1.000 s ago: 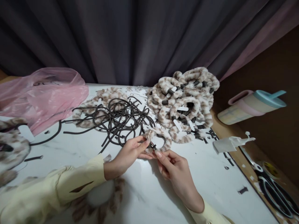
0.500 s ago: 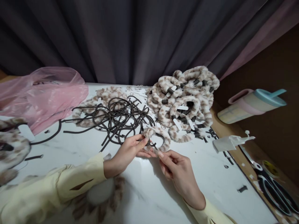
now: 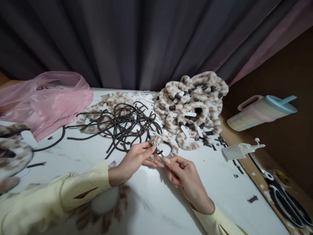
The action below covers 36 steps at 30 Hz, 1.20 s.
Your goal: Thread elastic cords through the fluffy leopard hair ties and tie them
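Observation:
A small fluffy ring [image 3: 172,143], cream with brown spots, is held over the table at the centre. My left hand [image 3: 140,155] grips its left side between thumb and fingers, where a short bit of dark cord shows. My right hand [image 3: 182,169] is closed in a pinch at the ring's lower edge; what lies between thumb and finger is too small to make out. Just behind my left hand spreads a tangle of dark brown cords [image 3: 129,124]. A heap of similar fluffy rings [image 3: 195,107], with dark cord wraps and white tags, sits behind the held ring.
A pink plastic bag [image 3: 61,98] and more spotted plush [image 3: 14,156] lie to the left. At the right are a tumbler with a straw [image 3: 261,112], a white glue-like bottle [image 3: 234,151] and scissors [image 3: 283,195]. Cord scraps [image 3: 252,199] dot the white table [image 3: 156,209].
Both hands keep almost the same pose around the fluffy ring. My right hand has shifted very slightly, and the camera view has moved a little.

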### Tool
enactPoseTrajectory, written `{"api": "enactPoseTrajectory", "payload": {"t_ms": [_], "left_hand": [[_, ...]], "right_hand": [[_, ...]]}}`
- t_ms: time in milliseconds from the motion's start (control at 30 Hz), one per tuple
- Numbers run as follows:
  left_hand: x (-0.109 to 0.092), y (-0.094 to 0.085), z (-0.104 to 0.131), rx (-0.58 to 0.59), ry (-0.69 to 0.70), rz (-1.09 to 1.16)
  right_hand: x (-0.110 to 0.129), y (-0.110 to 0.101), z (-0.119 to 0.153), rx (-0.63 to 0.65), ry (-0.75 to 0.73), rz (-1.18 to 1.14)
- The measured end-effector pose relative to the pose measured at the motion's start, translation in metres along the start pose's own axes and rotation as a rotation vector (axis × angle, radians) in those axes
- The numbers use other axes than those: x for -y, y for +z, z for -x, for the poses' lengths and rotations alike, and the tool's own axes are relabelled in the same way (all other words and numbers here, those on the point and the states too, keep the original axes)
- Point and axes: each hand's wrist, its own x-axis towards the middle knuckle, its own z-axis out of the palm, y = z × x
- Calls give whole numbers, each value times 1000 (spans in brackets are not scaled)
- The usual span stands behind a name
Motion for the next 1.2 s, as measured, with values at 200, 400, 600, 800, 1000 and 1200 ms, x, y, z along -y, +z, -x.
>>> {"api": "enactPoseTrajectory", "payload": {"t_ms": [200, 400, 600, 800, 1000, 1200], "left_hand": [[0, 1, -1, 2, -6, -3], [0, 0, -2, -1, -5, 1], [2, -1, -2, 15, 0, 14], [2, -1, -1, 16, -5, 24], [2, -2, 0, 19, -10, 24], [2, -3, 0, 15, -5, 36]], "right_hand": [[1, 2, 1, 15, 18, -3], [0, 2, 0, 14, 16, -3], [-1, 2, 1, -7, -6, 17], [-2, 0, 3, -24, -25, 33], [-2, -1, 4, -14, -34, 44], [-2, -3, 5, -7, -46, 54]]}}
